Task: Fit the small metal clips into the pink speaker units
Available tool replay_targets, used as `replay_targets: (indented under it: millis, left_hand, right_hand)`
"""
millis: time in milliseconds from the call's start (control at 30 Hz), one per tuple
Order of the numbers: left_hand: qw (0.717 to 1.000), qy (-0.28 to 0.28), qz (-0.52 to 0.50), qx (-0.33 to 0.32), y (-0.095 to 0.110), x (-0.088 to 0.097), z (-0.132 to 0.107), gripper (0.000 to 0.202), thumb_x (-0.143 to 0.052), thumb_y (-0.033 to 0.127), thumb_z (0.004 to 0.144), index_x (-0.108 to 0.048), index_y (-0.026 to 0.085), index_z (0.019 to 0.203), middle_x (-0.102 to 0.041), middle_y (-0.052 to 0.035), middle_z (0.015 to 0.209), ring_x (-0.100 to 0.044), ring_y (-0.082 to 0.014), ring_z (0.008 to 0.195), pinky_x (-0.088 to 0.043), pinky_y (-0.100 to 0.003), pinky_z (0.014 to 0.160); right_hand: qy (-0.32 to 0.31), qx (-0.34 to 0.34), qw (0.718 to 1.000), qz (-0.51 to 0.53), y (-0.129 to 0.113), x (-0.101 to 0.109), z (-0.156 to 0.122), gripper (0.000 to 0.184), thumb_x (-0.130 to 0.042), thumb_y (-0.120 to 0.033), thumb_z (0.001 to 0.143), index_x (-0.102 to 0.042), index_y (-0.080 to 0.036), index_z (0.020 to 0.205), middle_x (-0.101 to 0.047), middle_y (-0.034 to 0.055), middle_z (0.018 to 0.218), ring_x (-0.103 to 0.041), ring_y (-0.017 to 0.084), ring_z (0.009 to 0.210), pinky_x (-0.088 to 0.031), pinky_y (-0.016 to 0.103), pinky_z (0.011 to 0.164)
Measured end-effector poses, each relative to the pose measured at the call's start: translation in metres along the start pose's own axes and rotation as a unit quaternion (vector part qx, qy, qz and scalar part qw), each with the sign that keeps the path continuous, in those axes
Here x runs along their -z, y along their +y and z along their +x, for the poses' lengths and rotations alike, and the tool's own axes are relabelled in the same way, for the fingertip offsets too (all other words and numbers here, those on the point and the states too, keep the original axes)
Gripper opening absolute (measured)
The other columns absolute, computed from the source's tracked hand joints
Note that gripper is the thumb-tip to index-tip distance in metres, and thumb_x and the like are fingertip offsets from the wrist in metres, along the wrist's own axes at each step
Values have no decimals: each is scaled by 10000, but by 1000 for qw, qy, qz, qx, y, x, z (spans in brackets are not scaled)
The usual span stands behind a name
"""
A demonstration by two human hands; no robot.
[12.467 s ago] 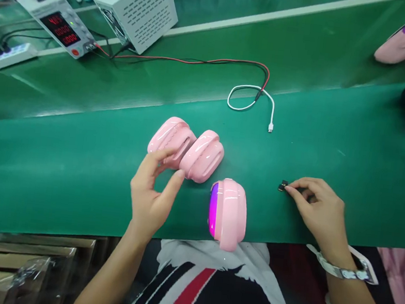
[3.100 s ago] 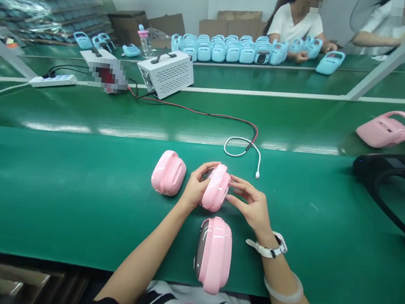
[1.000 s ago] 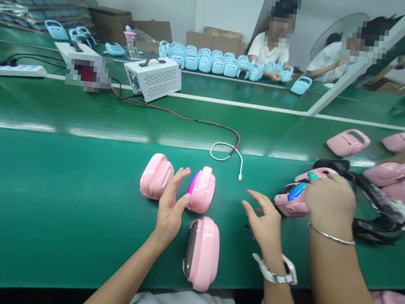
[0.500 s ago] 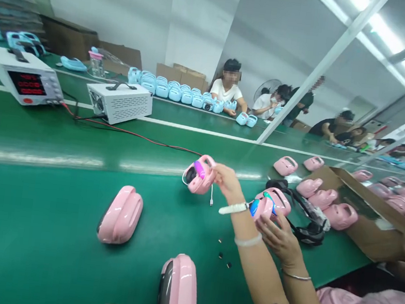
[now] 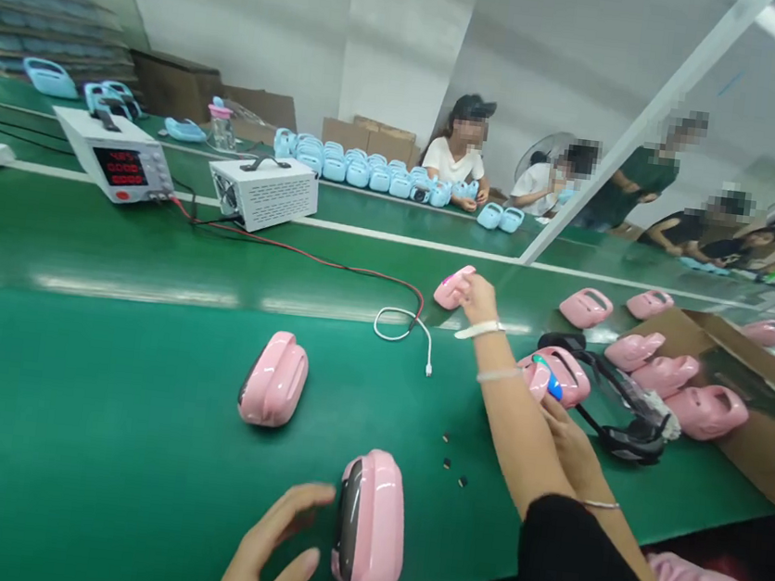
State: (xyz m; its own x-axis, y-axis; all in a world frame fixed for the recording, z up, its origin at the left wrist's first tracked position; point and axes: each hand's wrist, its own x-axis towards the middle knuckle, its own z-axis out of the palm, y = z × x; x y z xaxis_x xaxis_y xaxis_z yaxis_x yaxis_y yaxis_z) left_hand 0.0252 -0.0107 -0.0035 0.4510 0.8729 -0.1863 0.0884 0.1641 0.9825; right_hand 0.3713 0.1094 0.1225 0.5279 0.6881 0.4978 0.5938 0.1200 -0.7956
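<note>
My right hand (image 5: 477,293) is stretched far out over the back green strip, closed on a pink device (image 5: 453,288) that it holds low over the surface. At the bottom edge my left hand (image 5: 274,548) is open, fingers spread, just left of a pink device (image 5: 371,524) standing on edge near me, with nothing in it. Another pink device (image 5: 274,378) lies on the green belt (image 5: 101,407) further left. Under my right forearm a co-worker's hand (image 5: 567,442) reaches to a pink device with a blue light (image 5: 555,376).
Three small black parts (image 5: 452,461) lie on the belt. A white cable (image 5: 406,328) joins red and black leads to a power supply (image 5: 121,169) and a white box (image 5: 265,191). A black headset (image 5: 625,420), several pink devices and a cardboard box (image 5: 749,434) sit at right. Other people work behind.
My right hand has carried the pink device further away and lower, onto the back strip. My left hand has come into view beside the near device. The view has shifted slightly.
</note>
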Motion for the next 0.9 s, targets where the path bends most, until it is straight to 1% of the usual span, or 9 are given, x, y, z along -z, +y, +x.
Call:
replay_targets:
  millis: [133, 233, 300, 367, 433, 567, 667, 800, 900]
  left_hand:
    - [995, -81, -50, 7, 3, -31, 22, 719, -676, 444, 784, -441, 259, 1438, -353, -62, 1587, -297, -270, 1477, -195, -429, 1242]
    - [994, -86, -70, -3, 8, -49, 33, 664, -607, 378, 789, -442, 209, 1410, -367, -87, 1572, -290, -277, 1473, -167, -433, 1243]
    - [994, -82, -67, -7, 11, -56, 34, 595, -583, 305, 765, -496, 212, 1346, -439, -77, 1519, -325, -286, 1447, -177, -437, 1235]
    - [994, -76, -72, -6, 14, -60, 33, 561, -561, 244, 741, -521, 231, 1300, -500, -55, 1454, -393, -283, 1391, -239, -431, 1207]
    - [995, -69, -76, -2, 16, -61, 32, 541, -546, 210, 737, -526, 246, 1276, -545, -38, 1382, -476, -264, 1298, -334, -403, 1143]
    - [996, -60, -58, -4, 19, -60, 31, 504, -592, 195, 737, -534, 253, 1234, -582, -27, 1264, -543, -228, 1159, -428, -327, 1009]
    - [997, -74, -36, -8, 23, -58, 32, 472, -611, 217, 765, -528, 262, 1227, -570, -21, 1232, -549, -210, 1114, -443, -295, 959]
    - [996, -85, -1, -15, 27, -56, 32, 436, -605, 240, 812, -514, 276, 1237, -545, -19, 1250, -535, -195, 1118, -433, -277, 955]
    - [996, -86, 2, -16, 27, -56, 31, 429, -607, 238, 826, -505, 289, 1240, -531, -15, 1274, -526, -190, 1137, -426, -274, 969]
  right_hand:
    - [-89, -48, 994, 29, 28, 29, -70, 298, -606, -392, 945, -648, -176, 1146, -664, 91, 1180, -647, 224, 1052, -542, 452, 917]
    - [-128, -87, 987, 46, 54, 77, -109, 183, -653, -456, 886, -744, -298, 877, -745, 15, 1007, -607, 256, 1190, -441, 511, 1074]
    - [-155, -102, 982, 42, 75, 111, -113, 161, -705, -471, 826, -739, -368, 707, -757, -33, 890, -544, 260, 1284, -301, 522, 1185]
    - [-292, -79, 953, -35, 96, 135, -103, 77, -821, -381, 705, -747, -400, 697, -761, -68, 916, -486, 274, 1349, -151, 502, 1242]
    - [-341, -89, 934, -64, 108, 146, -91, 157, -823, -276, 686, -759, -405, 747, -754, -87, 990, -410, 258, 1410, -130, 485, 1248]
    - [-294, -218, 929, 63, 99, 139, -78, 274, -788, -140, 672, -752, -395, 764, -742, -90, 1040, -245, 199, 1488, -268, 441, 1215]
    - [-234, -294, 909, 181, 78, 125, -86, 321, -812, -150, 651, -732, -421, 803, -708, -133, 1137, -210, 182, 1497, -354, 449, 1176]
    - [-233, -309, 882, 269, 45, 90, -143, 366, -812, -256, 694, -716, -471, 974, -603, -169, 1332, -308, 182, 1462, -406, 413, 1143]
    - [-256, -320, 852, 326, 22, 50, -205, 488, -862, -275, 630, -724, -402, 1081, -623, -66, 1349, -425, 247, 1400, -417, 439, 1131]
